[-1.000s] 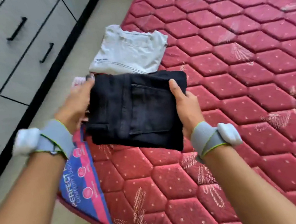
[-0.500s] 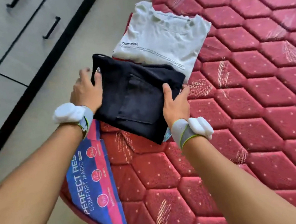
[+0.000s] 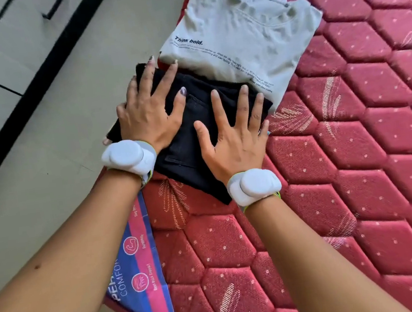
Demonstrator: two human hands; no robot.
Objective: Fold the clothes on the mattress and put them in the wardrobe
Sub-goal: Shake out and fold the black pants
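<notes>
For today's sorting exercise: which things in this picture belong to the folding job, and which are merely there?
Belong to the job:
black folded garment, pressed flat by left hand and right hand
folded white T-shirt
red mattress

Merely there:
wrist devices
mattress label
floor

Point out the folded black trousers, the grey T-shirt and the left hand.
Folded black trousers [image 3: 192,142]: head view, pocket panel between the hands.
Folded grey printed T-shirt [image 3: 243,33]: head view, chest.
Left hand [image 3: 151,116]: head view, back of hand.
</notes>
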